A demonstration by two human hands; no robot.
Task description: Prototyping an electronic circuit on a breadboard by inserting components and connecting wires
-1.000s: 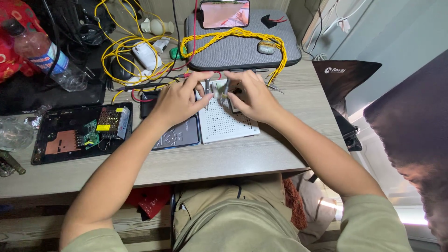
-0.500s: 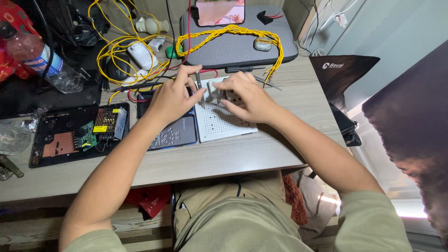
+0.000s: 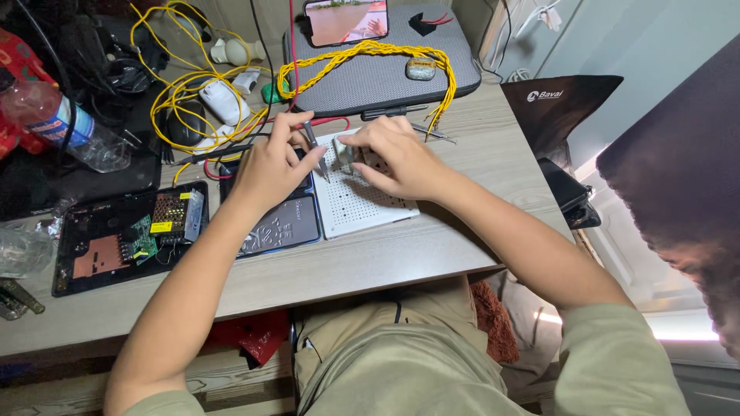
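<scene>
My left hand (image 3: 271, 164) grips a thin metal tool, apparently tweezers (image 3: 314, 146), with the tip pointing down toward a small grey component (image 3: 344, 156). My right hand (image 3: 393, 156) pinches that component from the right and holds it over a white perforated board (image 3: 362, 204). The board lies on the wooden desk (image 3: 370, 262), beside a dark blue-edged flat device (image 3: 281, 225) under my left hand. My fingers hide much of the component.
An open black tray with circuit boards (image 3: 127, 239) lies at left. Yellow wires (image 3: 185, 85), a white mouse (image 3: 222, 100) and a plastic bottle (image 3: 65, 127) crowd the back left. A grey laptop (image 3: 385, 69) carries a phone (image 3: 347, 19) and braided yellow wire. A dark bag (image 3: 566, 100) is right.
Both hands stay together over the white board, with small finger shifts around the component. The camera view has tilted slightly, so the desk sits lower in frame.
</scene>
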